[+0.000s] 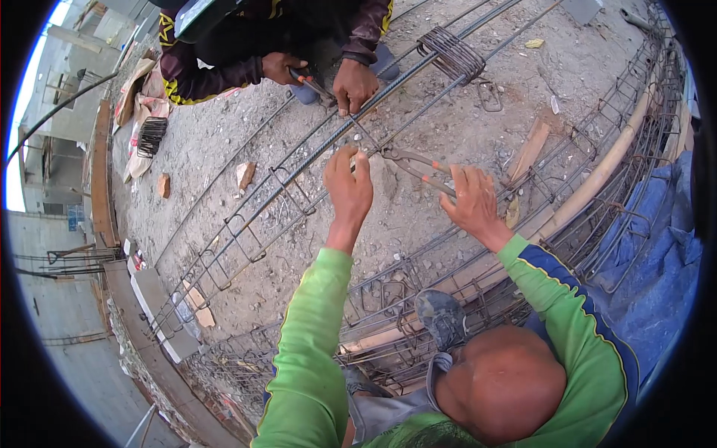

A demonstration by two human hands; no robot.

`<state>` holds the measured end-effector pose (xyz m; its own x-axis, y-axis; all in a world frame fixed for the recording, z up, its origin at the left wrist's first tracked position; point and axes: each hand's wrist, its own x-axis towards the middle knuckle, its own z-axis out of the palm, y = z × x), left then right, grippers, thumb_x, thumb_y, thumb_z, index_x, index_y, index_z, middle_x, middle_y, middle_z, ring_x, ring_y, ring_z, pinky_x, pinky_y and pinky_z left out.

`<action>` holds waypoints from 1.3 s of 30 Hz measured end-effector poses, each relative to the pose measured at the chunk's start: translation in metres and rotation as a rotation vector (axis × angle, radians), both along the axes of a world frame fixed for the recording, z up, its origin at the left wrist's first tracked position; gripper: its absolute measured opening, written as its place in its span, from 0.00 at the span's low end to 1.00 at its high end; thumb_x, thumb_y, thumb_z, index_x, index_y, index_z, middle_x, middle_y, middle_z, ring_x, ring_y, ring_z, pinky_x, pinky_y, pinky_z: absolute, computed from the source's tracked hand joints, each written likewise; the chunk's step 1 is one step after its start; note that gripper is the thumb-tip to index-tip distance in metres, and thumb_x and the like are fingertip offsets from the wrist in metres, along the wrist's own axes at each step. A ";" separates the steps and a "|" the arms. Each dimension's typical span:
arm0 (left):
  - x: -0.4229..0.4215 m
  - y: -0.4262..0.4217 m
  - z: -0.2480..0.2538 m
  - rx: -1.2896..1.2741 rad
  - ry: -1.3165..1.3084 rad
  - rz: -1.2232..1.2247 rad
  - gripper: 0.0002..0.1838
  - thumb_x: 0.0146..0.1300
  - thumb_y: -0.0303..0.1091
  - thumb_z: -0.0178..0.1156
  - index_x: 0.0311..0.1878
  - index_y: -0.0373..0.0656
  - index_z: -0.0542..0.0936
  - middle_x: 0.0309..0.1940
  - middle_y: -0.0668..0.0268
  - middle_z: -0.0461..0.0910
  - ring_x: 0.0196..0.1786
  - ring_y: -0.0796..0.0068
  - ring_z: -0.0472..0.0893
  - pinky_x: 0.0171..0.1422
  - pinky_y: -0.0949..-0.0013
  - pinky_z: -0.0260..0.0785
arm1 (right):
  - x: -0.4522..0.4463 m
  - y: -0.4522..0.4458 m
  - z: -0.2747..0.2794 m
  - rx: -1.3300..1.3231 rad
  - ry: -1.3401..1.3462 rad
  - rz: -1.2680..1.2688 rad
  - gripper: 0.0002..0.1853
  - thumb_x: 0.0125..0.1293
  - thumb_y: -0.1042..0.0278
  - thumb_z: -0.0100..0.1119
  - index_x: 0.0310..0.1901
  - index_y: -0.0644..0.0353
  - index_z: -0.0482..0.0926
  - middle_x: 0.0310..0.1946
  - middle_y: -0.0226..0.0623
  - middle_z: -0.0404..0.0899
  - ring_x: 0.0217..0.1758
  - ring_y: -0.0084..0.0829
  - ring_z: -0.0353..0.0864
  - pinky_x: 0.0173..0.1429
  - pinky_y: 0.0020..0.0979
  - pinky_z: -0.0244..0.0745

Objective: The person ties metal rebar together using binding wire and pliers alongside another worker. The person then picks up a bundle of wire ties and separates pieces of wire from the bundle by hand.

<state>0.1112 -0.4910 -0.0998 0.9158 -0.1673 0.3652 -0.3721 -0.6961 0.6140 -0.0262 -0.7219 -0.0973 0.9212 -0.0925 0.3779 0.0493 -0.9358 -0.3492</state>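
The bare right hand [473,197] is gripping grey, orange-marked metal pliers [435,164] by their handles, seemingly steadying the jaws at a thin, dark steel rod [437,95], while the left hand [349,190] is hovering nearby, its grip unclear.

Our dark pincers [426,178], orange bands on the handles, slant from our right grip [474,200], handles parted in a V, head against the rebar cage [326,140]. We see that cage run diagonally over gritty ground, long steel rods with rectangular stirrups spaced along them.
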 end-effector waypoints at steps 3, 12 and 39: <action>-0.052 0.034 0.033 0.099 -0.010 -0.205 0.16 0.71 0.37 0.61 0.58 0.42 0.79 0.59 0.54 0.81 0.62 0.52 0.77 0.70 0.50 0.60 | -0.005 0.000 -0.021 0.210 0.168 0.041 0.24 0.65 0.54 0.68 0.55 0.63 0.77 0.38 0.43 0.81 0.31 0.45 0.82 0.36 0.44 0.76; -0.174 0.140 0.152 0.650 0.435 -0.714 0.20 0.68 0.39 0.65 0.60 0.45 0.79 0.57 0.60 0.82 0.60 0.59 0.81 0.73 0.44 0.62 | 0.013 -0.041 -0.028 2.116 1.279 0.152 0.28 0.79 0.45 0.50 0.74 0.48 0.69 0.46 0.38 0.82 0.25 0.26 0.77 0.23 0.30 0.72; -0.270 0.223 0.277 0.783 0.893 -0.090 0.25 0.66 0.47 0.66 0.60 0.41 0.81 0.54 0.56 0.84 0.55 0.54 0.83 0.65 0.51 0.69 | -0.014 0.017 -0.035 2.483 0.948 -0.070 0.25 0.75 0.46 0.62 0.60 0.59 0.81 0.39 0.40 0.87 0.26 0.32 0.83 0.24 0.34 0.75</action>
<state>-0.1584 -0.2680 0.1774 0.7676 -0.1373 -0.6261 -0.0954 -0.9904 0.1002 -0.0405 -0.7048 -0.1324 0.6852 0.4561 -0.5679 -0.6030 0.7925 -0.0910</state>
